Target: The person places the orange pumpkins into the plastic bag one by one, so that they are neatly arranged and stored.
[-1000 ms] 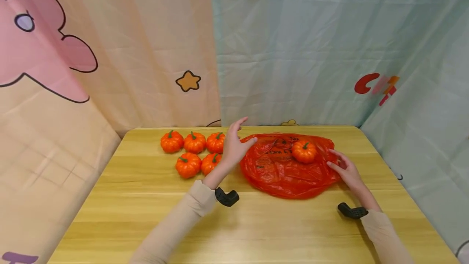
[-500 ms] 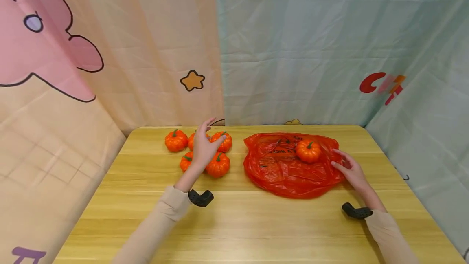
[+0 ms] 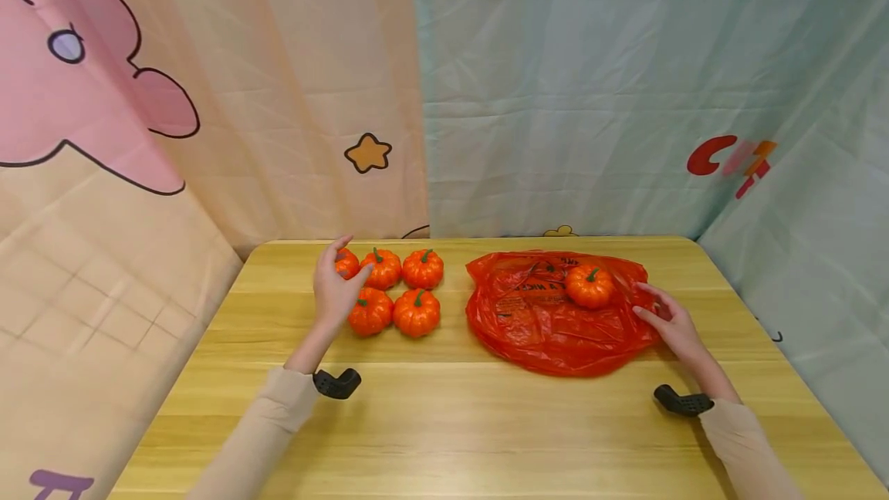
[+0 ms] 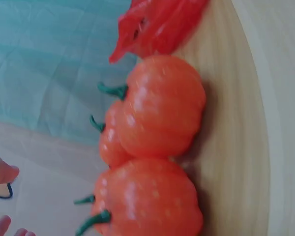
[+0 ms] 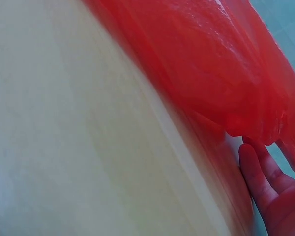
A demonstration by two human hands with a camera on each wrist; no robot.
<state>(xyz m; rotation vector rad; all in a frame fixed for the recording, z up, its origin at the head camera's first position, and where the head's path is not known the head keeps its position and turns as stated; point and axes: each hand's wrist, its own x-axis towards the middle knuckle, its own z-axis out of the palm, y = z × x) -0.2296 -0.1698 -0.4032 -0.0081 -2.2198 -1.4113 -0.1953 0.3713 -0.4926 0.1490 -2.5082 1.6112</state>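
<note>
Several small orange pumpkins with green stems stand in two rows on the table's left half, such as the front right pumpkin (image 3: pixel 417 313). My left hand (image 3: pixel 333 284) is at the leftmost back pumpkin (image 3: pixel 345 264), thumb and fingers spread apart around its near side. In the left wrist view, only fingertips (image 4: pixel 1 172) show at the left edge, beside large close-up pumpkins (image 4: pixel 160 105). A crumpled red plastic bag (image 3: pixel 549 330) lies to the right, with one pumpkin (image 3: pixel 589 286) on it. My right hand (image 3: pixel 674 322) touches the bag's right edge, thumb and forefinger apart; red film covers part of its palm.
The wooden table (image 3: pixel 444 423) reaches back to a printed fabric curtain (image 3: pixel 590 99), and more fabric hangs at both sides. A black wrist mount (image 3: pixel 337 384) sits on the left wrist and a similar mount (image 3: pixel 684 401) on the right.
My left hand has moved left, from beside the bag, across the pumpkins to the leftmost back one. The right hand stays at the bag's edge. The head view has shifted slightly.
</note>
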